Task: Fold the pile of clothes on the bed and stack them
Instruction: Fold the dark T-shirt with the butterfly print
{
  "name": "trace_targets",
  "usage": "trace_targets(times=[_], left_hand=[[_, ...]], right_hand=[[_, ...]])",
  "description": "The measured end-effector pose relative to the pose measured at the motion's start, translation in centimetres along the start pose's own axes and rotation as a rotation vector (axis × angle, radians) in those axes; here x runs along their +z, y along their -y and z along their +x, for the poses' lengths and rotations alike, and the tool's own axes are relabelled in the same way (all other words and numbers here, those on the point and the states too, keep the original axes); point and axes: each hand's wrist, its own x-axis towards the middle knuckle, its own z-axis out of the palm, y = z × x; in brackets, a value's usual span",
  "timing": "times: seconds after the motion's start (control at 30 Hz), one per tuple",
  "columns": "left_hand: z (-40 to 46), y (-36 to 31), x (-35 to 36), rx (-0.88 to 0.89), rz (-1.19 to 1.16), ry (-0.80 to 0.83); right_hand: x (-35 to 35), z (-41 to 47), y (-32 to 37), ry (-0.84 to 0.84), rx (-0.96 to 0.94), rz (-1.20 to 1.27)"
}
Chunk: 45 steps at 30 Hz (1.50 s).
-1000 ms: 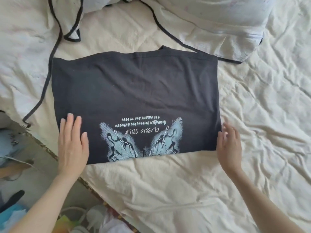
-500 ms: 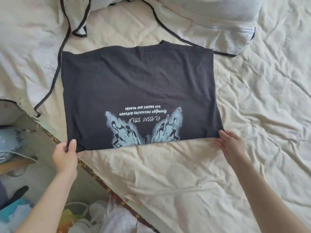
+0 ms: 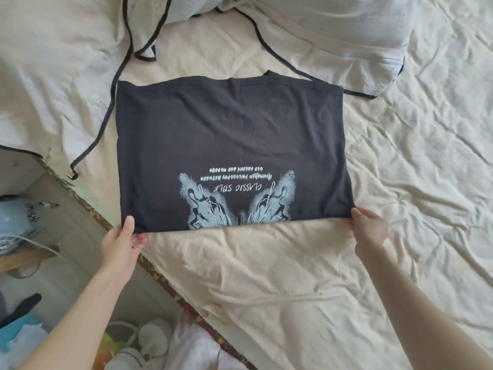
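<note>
Cream quilted bed, wrinkled, soft. Dark T-shirt lies flat mid-bed, already a wide rectangle, long axis left to right, pale butterfly print at its near edge. Left hand pinches the near left corner, thumb on top, fingers curled under. Right hand grips the near right corner likewise. Cloth lies directly ahead of both hands, each equally close to its corner. Judgement: next fold carries the near edge away toward the far edge. Thin limp jersey; may sag mid-span. White bedding with black piping bunched at the far edge.
</note>
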Motion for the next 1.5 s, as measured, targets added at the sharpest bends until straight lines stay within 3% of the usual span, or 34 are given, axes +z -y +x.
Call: trace_targets(times=[0.1, 0.23, 0.33, 0.43, 0.53, 0.63, 0.73, 0.83, 0.97, 1.1, 1.2, 1.27, 1.4, 1.5], left_hand=[[-0.1, 0.7, -0.7, -0.081, -0.034, 0.038], [0.0, 0.6, -0.4, -0.141, -0.119, 0.029], [-0.2, 0.0, 0.3, -0.184, -0.200, -0.014], [-1.1, -0.6, 0.6, -0.167, -0.226, -0.028], [-3.2, -1.2, 0.6, -0.058, -0.180, -0.047], [-5.6, -2.4, 1.4, 0.088, -0.074, -0.114], [-7.8, -4.4, 3.9, 0.273, 0.038, -0.163], [-10.5, -6.5, 8.5, 0.511, 0.183, -0.146], [-15.0, -6.4, 16.7, 0.811, 0.359, 0.111], [-18.2, -2.2, 23.0, 0.950, 0.684, 0.537], [-18.3, 1.9, 24.1, 0.905, 0.962, 0.850], [-17.5, 3.7, 23.0, 0.908, 1.032, 0.895], [-14.9, 4.6, 19.2, 1.061, 0.998, 0.590], [-12.3, 4.6, 17.0, 0.946, 0.938, 0.309]], right_hand=[[1.6, -3.2, 0.1, -0.056, -0.375, -0.339], [4.6, -6.7, -1.2, 0.089, -0.845, -0.749], [7.2, -8.9, -2.5, 0.271, -1.048, -0.950], [9.0, -9.9, -3.5, 0.420, -1.101, -1.092], [9.6, -9.9, -4.1, 0.515, -1.071, -1.273], [9.4, -9.7, -3.1, 0.626, -1.018, -1.214], [8.7, -9.7, -1.0, 0.775, -0.793, -0.862], [6.9, -9.4, 1.1, 0.789, -0.335, -0.335], [3.3, -7.0, 2.7, 0.812, 0.024, 0.321], [-0.4, -3.4, 3.5, 0.768, 0.117, 0.642], [-1.9, -2.1, 3.4, 0.738, 0.068, 0.573], [-2.1, -1.9, 2.9, 0.666, 0.023, 0.456], [-1.1, -1.0, 2.0, 0.410, -0.094, 0.082], [-0.6, -0.4, 1.9, 0.334, -0.104, 0.004]])
